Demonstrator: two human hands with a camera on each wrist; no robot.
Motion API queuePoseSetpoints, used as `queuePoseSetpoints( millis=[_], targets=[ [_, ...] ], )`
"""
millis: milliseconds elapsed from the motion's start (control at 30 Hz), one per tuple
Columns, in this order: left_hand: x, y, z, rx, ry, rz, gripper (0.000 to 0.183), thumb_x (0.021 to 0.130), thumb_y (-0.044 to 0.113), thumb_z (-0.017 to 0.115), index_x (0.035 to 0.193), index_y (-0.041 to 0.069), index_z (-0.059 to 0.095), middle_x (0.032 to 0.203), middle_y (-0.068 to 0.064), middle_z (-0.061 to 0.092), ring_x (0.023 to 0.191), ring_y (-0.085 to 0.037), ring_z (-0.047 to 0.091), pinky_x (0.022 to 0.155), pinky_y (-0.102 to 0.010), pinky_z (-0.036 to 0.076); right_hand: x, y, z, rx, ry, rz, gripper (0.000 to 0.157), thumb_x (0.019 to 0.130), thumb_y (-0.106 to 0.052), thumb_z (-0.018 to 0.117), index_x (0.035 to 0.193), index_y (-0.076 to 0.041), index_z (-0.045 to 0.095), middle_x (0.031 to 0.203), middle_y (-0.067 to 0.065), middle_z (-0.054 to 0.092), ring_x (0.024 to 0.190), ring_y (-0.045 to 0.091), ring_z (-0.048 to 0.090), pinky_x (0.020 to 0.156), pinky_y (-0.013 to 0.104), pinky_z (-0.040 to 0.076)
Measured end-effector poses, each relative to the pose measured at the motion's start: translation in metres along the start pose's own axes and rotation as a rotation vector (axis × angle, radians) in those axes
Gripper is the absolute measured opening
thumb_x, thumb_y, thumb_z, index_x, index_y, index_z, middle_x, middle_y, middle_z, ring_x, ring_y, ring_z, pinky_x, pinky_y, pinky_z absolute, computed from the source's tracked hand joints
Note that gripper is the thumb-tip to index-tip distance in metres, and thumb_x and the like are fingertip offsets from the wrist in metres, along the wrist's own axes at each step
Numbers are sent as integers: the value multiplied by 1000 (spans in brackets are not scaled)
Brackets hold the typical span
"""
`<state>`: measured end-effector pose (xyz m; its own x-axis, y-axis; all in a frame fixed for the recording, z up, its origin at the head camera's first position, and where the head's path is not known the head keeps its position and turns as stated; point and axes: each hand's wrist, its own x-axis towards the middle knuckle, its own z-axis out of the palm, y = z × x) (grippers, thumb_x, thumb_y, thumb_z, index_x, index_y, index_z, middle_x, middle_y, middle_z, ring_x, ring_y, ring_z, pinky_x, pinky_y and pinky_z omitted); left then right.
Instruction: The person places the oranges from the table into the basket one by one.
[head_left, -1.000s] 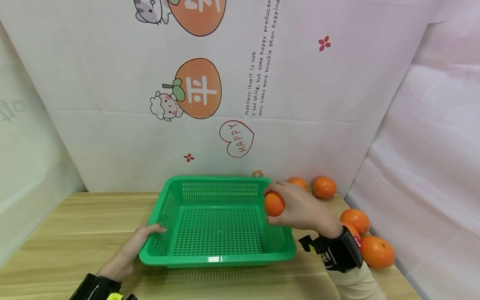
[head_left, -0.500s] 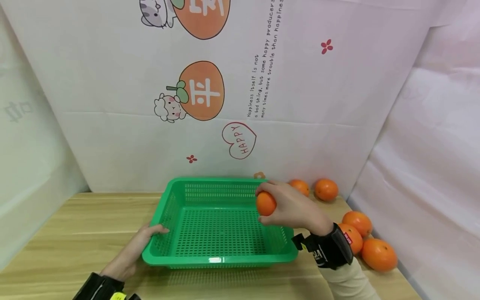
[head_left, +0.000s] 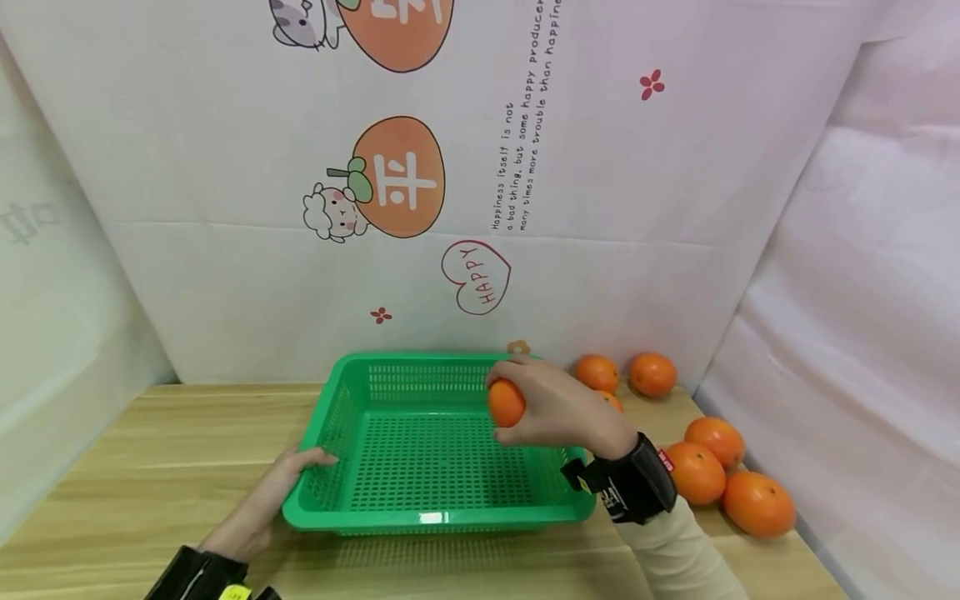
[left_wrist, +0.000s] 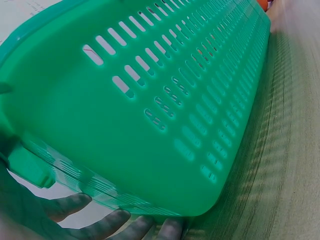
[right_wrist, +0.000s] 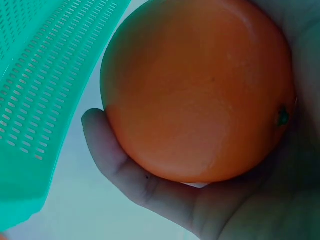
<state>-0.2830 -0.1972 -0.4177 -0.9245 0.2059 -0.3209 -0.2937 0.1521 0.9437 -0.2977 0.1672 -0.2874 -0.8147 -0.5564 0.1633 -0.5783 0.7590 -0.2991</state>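
Observation:
My right hand (head_left: 553, 408) grips an orange (head_left: 507, 403) over the right part of the green plastic basket (head_left: 435, 521), in the head view. Close up in the right wrist view, that orange (right_wrist: 195, 95) fills the palm with the thumb curled along it, and the basket wall (right_wrist: 55, 75) slopes past at left. At the basket's left side, my left hand (head_left: 273, 492) holds the rim, its thumb over the edge and inside. The left wrist view has the fingers (left_wrist: 105, 222) against the outside of the basket wall. The basket's slotted floor is bare where visible.
Two oranges stand at the back right, one of them here (head_left: 652, 375), with another partly hidden behind my right hand. Three more oranges (head_left: 757, 504) cluster on the wooden table (head_left: 97, 475) near my right wrist. A printed white cloth (head_left: 585, 167) rises behind the basket.
My right hand has carried the orange leftward, from the basket's right rim to above its inside. An orange behind that hand has come partly into sight. The left hand stays on the rim.

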Motion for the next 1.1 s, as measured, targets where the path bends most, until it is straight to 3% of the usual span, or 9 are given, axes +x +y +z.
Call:
queuePoseSetpoints(
  millis=[333, 567, 1100],
  targets=[
    [-3, -1, 1, -13, 17, -15, 79, 102, 29, 47, 166, -1, 14, 144, -27, 59, 111, -23, 71, 90, -36, 59, 16, -13, 6, -15, -32, -61, 45, 76, -25, 85, 117, -19, 67, 108, -2, 61, 79, 10, 57, 67, 24, 51],
    [-1, 0, 1, -7, 13, -26, 81, 103, 31, 47, 168, 0, 9, 151, -29, 52, 117, -25, 69, 95, -39, 59, 27, -19, 12, -6, -61, -73, 46, 77, -24, 84, 118, -19, 66, 107, -2, 60, 81, 12, 57, 66, 26, 51],
    [-1, -1, 1, -23, 11, -4, 79, 101, 29, 48, 167, 1, 16, 145, -25, 59, 114, -22, 69, 91, -35, 58, 51, -28, 26, 25, -117, -85, 45, 78, -21, 84, 119, -18, 66, 107, 0, 59, 82, 14, 58, 68, 28, 52]
  ],
)
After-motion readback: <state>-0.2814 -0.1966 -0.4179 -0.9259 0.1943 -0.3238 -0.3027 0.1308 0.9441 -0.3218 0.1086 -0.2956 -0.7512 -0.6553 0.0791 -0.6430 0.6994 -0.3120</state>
